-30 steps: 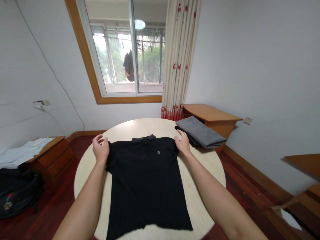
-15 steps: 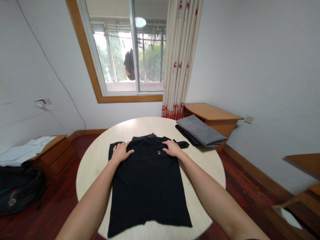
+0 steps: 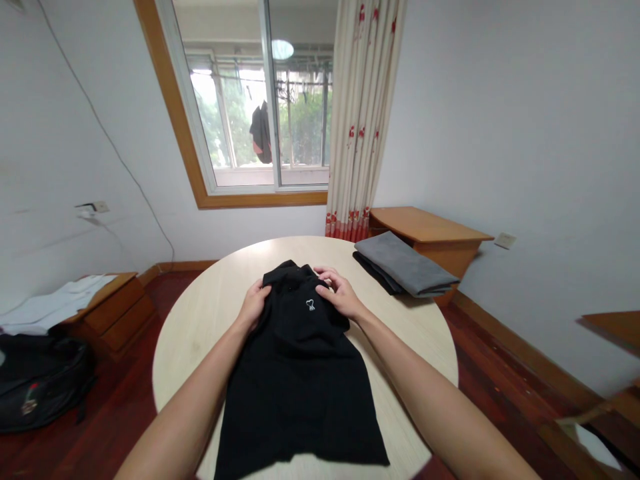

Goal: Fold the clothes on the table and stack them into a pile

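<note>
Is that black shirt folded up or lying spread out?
Partly each: the black shirt lies spread toward its hem, but its top is gathered and creased between the left hand and right hand.

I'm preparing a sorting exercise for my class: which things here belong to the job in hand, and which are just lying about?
In the job:
- black shirt, left hand and right hand at its upper part
- round table, beneath it

Lying about:
- folded grey cloth, untouched; possibly related
- black bag
- drawer unit
</note>
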